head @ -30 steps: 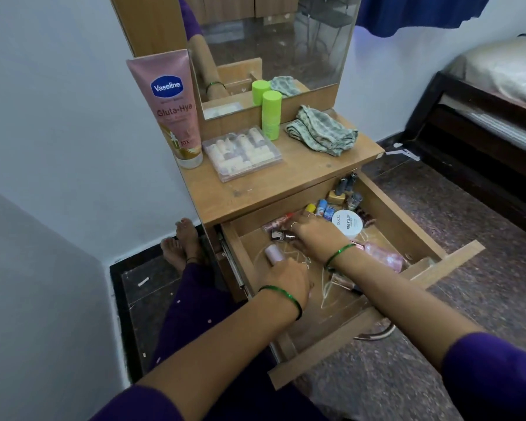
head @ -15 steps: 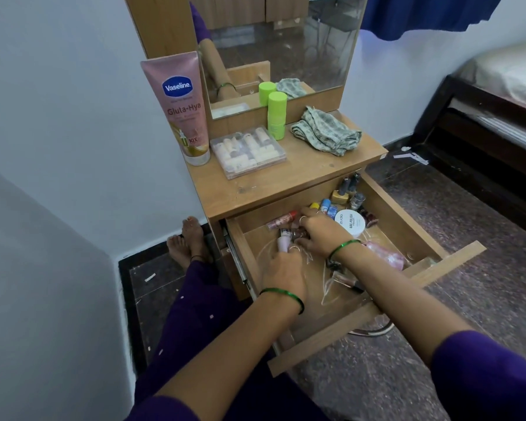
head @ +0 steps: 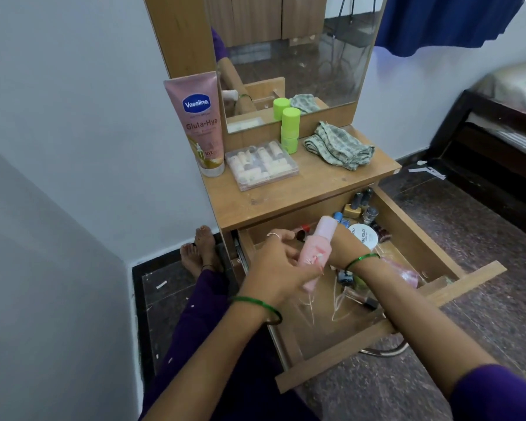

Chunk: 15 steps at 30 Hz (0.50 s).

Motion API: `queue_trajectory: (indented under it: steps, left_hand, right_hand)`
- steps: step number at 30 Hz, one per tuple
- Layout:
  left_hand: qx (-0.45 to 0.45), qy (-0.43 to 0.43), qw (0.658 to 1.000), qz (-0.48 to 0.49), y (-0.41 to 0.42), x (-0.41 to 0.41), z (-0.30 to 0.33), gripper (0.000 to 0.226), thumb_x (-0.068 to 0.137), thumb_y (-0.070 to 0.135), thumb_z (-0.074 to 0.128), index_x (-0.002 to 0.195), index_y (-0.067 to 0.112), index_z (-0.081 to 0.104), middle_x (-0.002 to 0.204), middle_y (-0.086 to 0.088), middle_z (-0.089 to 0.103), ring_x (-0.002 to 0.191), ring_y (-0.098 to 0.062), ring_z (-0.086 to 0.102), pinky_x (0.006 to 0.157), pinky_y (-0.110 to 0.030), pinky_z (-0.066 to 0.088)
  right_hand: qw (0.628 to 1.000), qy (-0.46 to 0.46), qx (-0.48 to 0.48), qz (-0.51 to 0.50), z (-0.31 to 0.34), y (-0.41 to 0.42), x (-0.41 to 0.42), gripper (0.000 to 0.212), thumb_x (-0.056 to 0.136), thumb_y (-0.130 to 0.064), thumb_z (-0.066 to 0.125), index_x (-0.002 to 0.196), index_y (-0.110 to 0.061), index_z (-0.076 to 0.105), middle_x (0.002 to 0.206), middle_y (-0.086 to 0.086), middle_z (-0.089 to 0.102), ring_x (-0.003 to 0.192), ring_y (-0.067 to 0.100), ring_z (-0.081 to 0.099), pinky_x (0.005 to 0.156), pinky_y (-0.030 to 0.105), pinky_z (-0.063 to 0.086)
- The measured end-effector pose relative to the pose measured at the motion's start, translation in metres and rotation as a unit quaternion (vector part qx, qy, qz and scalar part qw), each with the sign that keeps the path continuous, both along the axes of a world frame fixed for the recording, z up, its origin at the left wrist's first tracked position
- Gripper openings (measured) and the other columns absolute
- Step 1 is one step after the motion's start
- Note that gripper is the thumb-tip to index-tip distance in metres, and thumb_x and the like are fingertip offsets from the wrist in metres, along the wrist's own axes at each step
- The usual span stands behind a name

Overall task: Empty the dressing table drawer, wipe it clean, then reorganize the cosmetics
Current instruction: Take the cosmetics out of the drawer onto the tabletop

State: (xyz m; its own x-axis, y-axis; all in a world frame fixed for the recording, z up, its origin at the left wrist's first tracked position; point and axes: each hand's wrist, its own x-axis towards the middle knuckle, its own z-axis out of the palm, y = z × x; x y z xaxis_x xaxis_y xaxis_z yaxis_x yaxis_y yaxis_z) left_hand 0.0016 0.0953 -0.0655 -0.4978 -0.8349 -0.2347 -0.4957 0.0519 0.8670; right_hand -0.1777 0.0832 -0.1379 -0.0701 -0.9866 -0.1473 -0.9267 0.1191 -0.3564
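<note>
Holding: the left hand point(head: 278, 262) grasps a pink bottle point(head: 315, 253) by its lower body, lifted above the open drawer point(head: 413, 235), its cap end tilted up and away.
Right hand: the right hand point(head: 336, 247) sits largely behind the bottle; whether it grips anything cannot be told.
Handling: likely light, smooth plastic, stiff enough for a firm squeeze; mid-body looks the safest place to hold.
Left in the drawer: small nail polish bottles point(head: 359, 205) crowd the far corner, a round white jar point(head: 363, 237) lies beside them, a pink pouch point(head: 403, 273) rests near the front; the glass ones would chip if knocked.
On top: a Vaseline tube point(head: 199, 123), a clear case point(head: 261, 164), a green stick point(head: 290, 130) and a checked cloth point(head: 339, 145) occupy the tabletop point(head: 274, 199), leaving bare wood at its front edge.
Obstacle: the tabletop overhangs the drawer's back, so lifting calls for a forward path.
</note>
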Motion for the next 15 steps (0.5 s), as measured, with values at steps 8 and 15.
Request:
queue_trajectory:
  steps: [8,15]
  left_hand:
    - [0.171,0.27,0.94,0.122,-0.044,0.03,0.015,0.04,0.088,0.003,0.058,0.127,0.006,0.051,0.107,-0.007,0.066,0.098,-0.018,0.065,0.086,-0.033,0.054]
    - [-0.075,0.2,0.964,0.155,-0.088,0.044,0.016,0.034,0.092,0.006,0.055,0.118,0.022,0.04,0.105,0.019,0.053,0.098,0.002,0.055,0.091,-0.025,0.047]
  right_hand:
    - [0.998,-0.04,-0.038,-0.042,-0.003,-0.001,-0.004,0.023,0.081,-0.022,0.066,0.09,-0.003,0.055,0.081,0.004,0.05,0.076,0.021,0.048,0.063,0.026,0.032]
    - [0.957,-0.273,-0.061,-0.081,0.039,0.021,-0.002,0.022,0.087,-0.017,0.064,0.076,-0.024,0.047,0.078,0.013,0.058,0.071,0.025,0.065,0.065,0.014,0.051]
